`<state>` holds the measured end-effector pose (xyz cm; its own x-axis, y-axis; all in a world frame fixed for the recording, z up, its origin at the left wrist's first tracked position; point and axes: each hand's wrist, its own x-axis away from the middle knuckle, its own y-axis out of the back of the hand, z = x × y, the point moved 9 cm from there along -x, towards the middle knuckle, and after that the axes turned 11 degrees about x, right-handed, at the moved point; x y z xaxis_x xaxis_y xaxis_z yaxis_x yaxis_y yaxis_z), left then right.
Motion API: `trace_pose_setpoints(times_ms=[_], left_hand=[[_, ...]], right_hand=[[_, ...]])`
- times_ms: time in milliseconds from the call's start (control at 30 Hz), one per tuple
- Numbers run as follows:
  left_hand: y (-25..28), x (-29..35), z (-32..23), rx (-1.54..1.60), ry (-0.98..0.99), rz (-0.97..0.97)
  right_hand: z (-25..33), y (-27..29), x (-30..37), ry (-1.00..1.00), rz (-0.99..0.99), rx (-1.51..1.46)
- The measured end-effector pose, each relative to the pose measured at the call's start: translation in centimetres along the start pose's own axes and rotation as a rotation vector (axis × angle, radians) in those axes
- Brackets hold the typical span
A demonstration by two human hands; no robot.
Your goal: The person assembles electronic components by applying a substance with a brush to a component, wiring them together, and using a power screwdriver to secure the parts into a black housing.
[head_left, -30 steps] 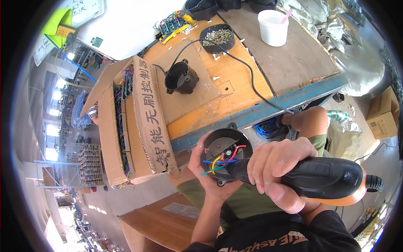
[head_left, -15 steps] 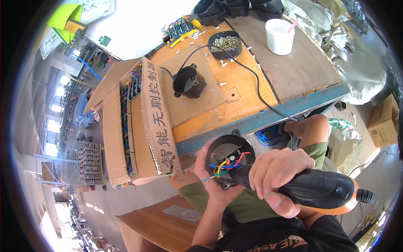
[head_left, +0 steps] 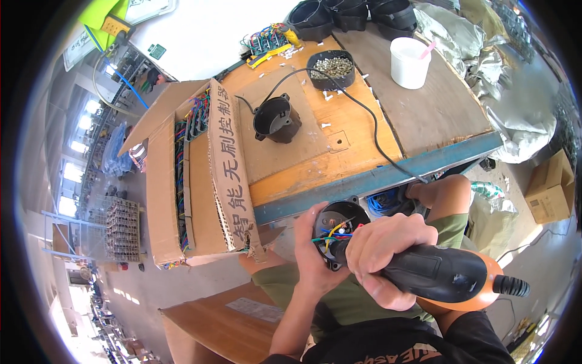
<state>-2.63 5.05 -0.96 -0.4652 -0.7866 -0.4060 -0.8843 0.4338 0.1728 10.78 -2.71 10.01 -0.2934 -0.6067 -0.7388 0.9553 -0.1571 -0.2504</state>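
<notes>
Over my lap, my left hand [head_left: 315,267] is wrapped round a round black plastic housing [head_left: 337,210] with lugs on its rim. Inside it, red, blue, yellow and green wires [head_left: 332,233] rise beside small electronic parts. My right hand [head_left: 388,258] grips a black and orange power screwdriver [head_left: 445,274]. The tool's nose reaches into the housing's near side, but my fingers and the nose hide its tip. A second black housing [head_left: 280,124] stands on the cardboard sheet on the bench, with a dark cable running past it.
An open carton [head_left: 227,176] of wired circuit boards stands at the bench's left. Farther back are a black tray of screws [head_left: 332,68], yellow-handled pliers [head_left: 270,56], a white bucket [head_left: 410,67] and stacked black housings [head_left: 348,15]. Below left lies another carton [head_left: 224,315].
The housing has tilted and shifted slightly right in my left hand. My right hand and the screwdriver have moved a little left, the nose still at the housing. The whole view has shifted slightly.
</notes>
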Motion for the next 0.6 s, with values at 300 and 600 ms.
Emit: trace_pose_setpoints(times_ms=[300, 600], left_hand=[[-0.3, -0.7, 0.4, -0.067, -0.027, 0.011], [8.0, 3.8, -7.3, 0.135, -0.107, -0.129]], right_hand=[[-0.6, 0.1, 0.1, -0.030, 0.012, 0.000], [4.1, -3.3, -2.2, 0.166, 0.345, -0.637]])
